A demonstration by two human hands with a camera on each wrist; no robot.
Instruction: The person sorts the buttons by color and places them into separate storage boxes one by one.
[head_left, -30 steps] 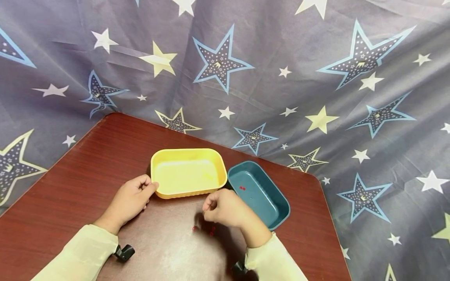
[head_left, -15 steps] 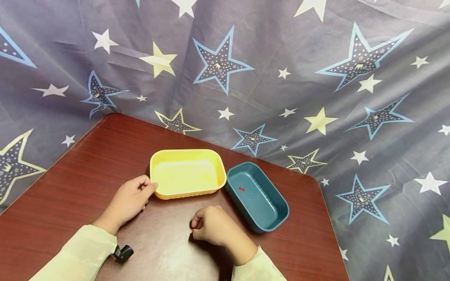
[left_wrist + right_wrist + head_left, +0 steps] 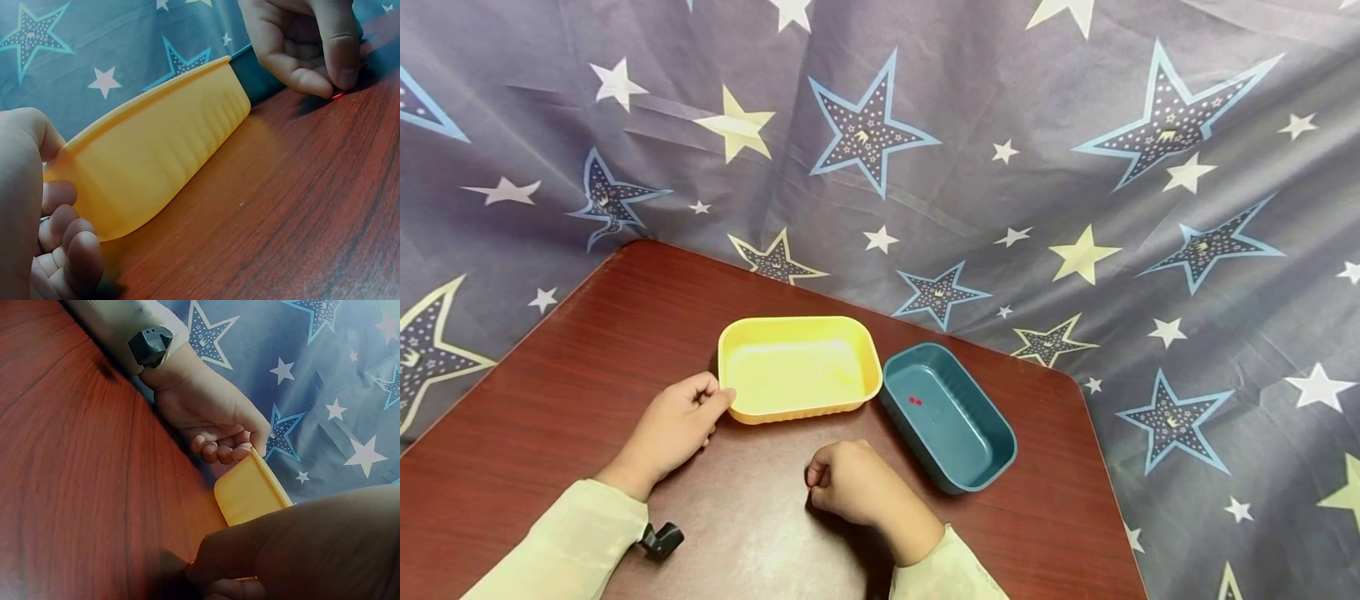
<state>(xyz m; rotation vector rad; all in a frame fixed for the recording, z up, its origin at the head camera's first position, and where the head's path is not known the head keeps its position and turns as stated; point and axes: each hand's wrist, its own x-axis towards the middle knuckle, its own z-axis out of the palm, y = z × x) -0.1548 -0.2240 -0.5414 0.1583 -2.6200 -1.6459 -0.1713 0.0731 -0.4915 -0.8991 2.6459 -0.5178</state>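
My left hand (image 3: 681,425) pinches the near left corner of a yellow plastic bin (image 3: 797,412) between thumb and forefinger. The bin's ribbed side shows in the left wrist view. My right hand (image 3: 861,487) is low over the table in front of the bins, its thumb and forefinger together at the tabletop. A small red bead (image 3: 338,95) shows at those fingertips in the left wrist view, mostly hidden by them. Two more red beads (image 3: 915,402) lie inside a dark teal bin (image 3: 951,483) to the right of the yellow one.
Both bins stand on a reddish-brown wooden table (image 3: 625,333), the teal bin angled with its far left corner at the yellow bin's right side. Behind the table hangs a grey curtain (image 3: 985,100) printed with stars. A black wrist camera (image 3: 662,540) sits at my left cuff.
My right hand has come down and left from beside the teal bin onto the spot where loose red beads lay, covering them. My left hand keeps its hold on the yellow bin.
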